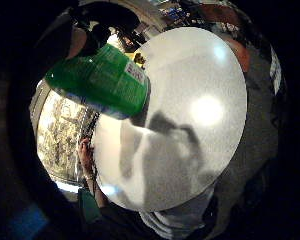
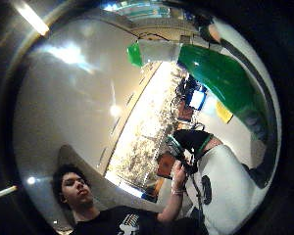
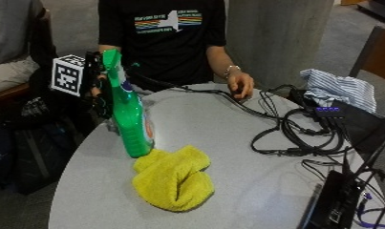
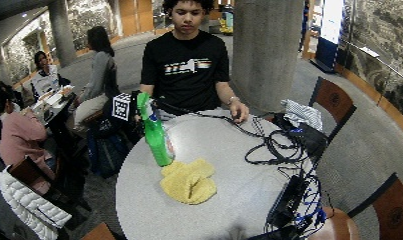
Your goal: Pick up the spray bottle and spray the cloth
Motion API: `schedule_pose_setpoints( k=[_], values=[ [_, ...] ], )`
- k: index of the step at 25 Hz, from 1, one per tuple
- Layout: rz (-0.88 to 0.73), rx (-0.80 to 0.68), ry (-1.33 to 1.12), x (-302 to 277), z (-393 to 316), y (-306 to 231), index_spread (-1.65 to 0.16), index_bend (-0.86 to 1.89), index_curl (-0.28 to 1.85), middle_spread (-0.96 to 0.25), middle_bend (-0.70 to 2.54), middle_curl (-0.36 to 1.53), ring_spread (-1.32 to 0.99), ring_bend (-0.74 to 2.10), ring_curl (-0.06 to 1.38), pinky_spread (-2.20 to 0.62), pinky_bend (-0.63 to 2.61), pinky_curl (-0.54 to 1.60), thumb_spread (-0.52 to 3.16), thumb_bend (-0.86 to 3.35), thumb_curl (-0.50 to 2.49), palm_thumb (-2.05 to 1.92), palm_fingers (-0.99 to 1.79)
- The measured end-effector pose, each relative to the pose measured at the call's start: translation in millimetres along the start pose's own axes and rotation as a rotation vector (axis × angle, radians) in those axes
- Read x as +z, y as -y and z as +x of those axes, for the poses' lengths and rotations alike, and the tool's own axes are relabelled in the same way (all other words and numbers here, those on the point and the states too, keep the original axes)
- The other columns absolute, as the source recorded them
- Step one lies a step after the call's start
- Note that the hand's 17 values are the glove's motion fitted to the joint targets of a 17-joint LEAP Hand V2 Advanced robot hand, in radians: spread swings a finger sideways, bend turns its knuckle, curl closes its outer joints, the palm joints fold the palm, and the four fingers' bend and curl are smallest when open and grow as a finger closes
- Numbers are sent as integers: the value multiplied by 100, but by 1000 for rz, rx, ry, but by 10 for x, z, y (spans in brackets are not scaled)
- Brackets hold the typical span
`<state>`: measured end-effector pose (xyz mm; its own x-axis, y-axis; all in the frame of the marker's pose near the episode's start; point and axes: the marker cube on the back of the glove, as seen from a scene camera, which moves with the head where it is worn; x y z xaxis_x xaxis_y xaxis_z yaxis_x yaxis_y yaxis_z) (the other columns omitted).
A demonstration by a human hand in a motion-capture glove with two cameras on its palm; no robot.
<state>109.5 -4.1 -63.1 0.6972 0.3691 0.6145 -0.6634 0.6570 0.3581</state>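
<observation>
Round grey table. Right hand holds bottle by its neck, upright; cloth lies just beside its base, nozzle pts away.

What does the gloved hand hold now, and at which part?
The right hand holds the green spray bottle at its neck, below the trigger head; the base is by the yellow cloth.

We see a black T-shirt with a striped chest print, a bracelet, and a black-gloved right hand.
</observation>
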Motion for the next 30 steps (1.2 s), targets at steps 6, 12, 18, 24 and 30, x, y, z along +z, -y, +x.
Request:
schedule_pose_setpoints(
  k=[6,12,18,24,30],
  values=[
    [26,-5,-9,33,18,120,-32,7,17,6,19,37,6,35,35,22,57,40,96,-2,33,72,48],
    [76,-15,-6,76,17,176,-31,8,16,4,26,40,4,41,35,19,60,39,95,8,40,94,66],
    [168,-58,44,9,-17,126,-24,26,24,-3,31,43,-2,49,37,9,44,34,87,10,45,106,102],
    [216,-70,60,-34,-52,128,-19,30,32,-6,32,47,-8,53,43,-15,48,38,61,8,52,114,124],
    [200,-79,72,-23,-70,127,-17,34,38,-8,35,50,-11,53,47,-23,47,39,45,4,56,114,121]
  ],
)
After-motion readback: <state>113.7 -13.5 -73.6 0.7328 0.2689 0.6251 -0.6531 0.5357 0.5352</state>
